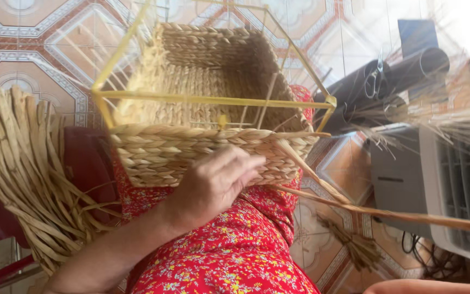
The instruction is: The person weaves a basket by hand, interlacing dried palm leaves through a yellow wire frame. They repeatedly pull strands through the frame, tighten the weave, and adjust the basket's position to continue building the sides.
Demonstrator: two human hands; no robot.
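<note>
While the woven basket (202,147) rested on my lap with its yellow wire frame (213,100) inside, my left hand (216,182) pressed with curled fingers on its near wall, holding no strand that I could see. My right hand was out of view. A bundle of dried straw (20,163) lay at my left.

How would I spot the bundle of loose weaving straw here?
Start at the woven basket on the red floral lap. Look left of it, beyond the left hand: the straw bundle fans out there, flat tan strips lying loose, not braided like the basket wall.
</note>
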